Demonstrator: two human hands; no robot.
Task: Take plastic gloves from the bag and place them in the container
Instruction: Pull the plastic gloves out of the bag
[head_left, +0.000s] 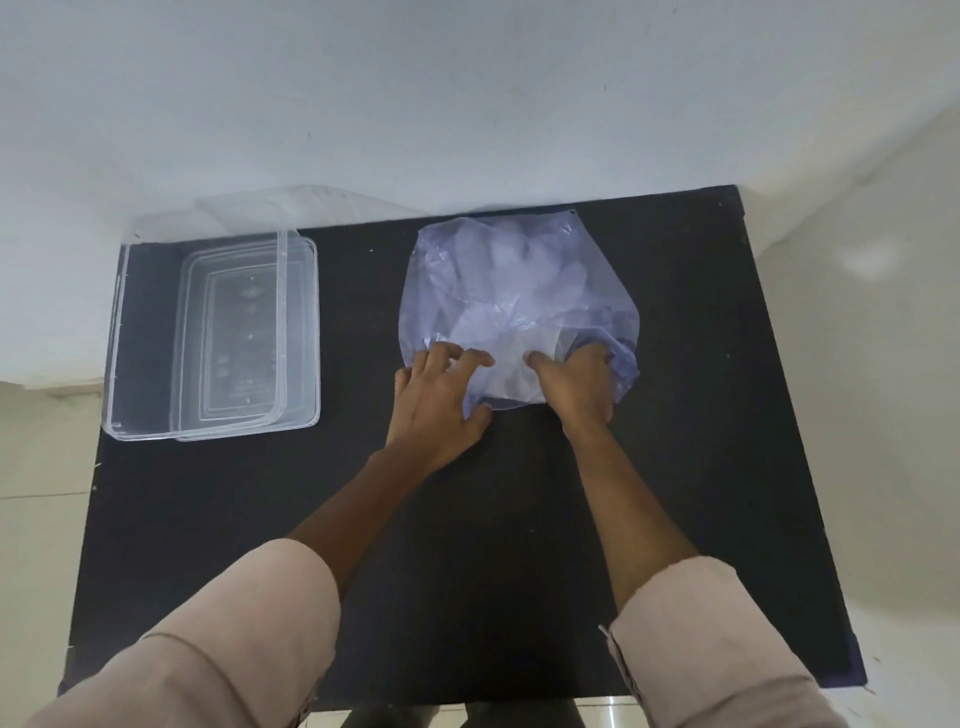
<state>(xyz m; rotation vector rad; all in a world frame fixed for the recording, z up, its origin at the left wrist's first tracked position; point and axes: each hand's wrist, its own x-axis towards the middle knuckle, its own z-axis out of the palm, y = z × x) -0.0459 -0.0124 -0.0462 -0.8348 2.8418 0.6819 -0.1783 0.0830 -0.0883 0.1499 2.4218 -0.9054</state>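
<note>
Our left hand (441, 400) lies spread on the near edge of the bag (519, 306) on the bench (467, 545), and our right hand (576, 384) pinches its mouth. We judge the gloves (519, 270) inside light, limp and slippery, best pinched in a bunch; the container (218, 338) sits empty, well apart to the left.

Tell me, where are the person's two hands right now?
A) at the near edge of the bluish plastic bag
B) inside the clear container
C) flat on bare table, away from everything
A: the left hand and right hand both rest on the near edge of the bag, well right of the container.
</note>
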